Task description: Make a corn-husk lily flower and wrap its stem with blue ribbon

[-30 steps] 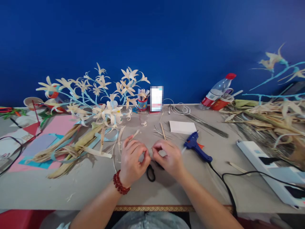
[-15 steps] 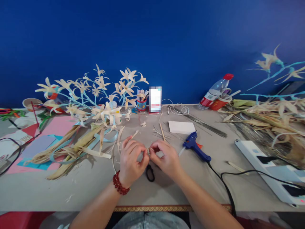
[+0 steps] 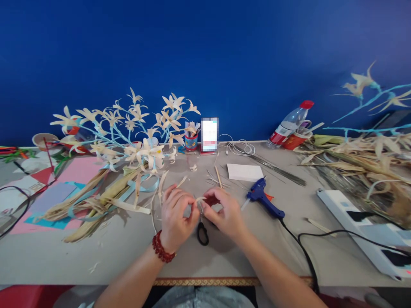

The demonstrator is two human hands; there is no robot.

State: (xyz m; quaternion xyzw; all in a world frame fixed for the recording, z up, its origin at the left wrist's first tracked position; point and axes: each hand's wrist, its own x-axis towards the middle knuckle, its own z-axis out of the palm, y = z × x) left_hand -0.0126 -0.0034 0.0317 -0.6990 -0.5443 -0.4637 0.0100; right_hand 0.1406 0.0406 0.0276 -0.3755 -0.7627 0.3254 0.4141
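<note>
Between my two hands is a small pale strip of husk (image 3: 201, 199), curved in an arc. My left hand (image 3: 178, 214), with a red bead bracelet (image 3: 163, 248) at the wrist, pinches its left end between thumb and forefinger. The right end is pinched by my right hand (image 3: 223, 210). Under my hands lie scissors; one black handle loop (image 3: 202, 234) shows and the rest is mostly hidden. Thin wires and a small stick (image 3: 218, 176) lie just beyond my fingers. Right of my right hand rests a blue hot glue gun (image 3: 263, 197).
Pale husk flowers (image 3: 150, 152) on blue stems stand at the back left, above dried husk bundles (image 3: 105, 201). A white power strip (image 3: 349, 226), its black cords and more husks (image 3: 362, 158) occupy the right. A tilted bottle (image 3: 287, 128) and a lit phone (image 3: 209, 134) stand at the wall.
My fingertips have moved slightly apart, so more of the pale strip shows between them. More of the scissors is visible below. The rest has stayed in place.
</note>
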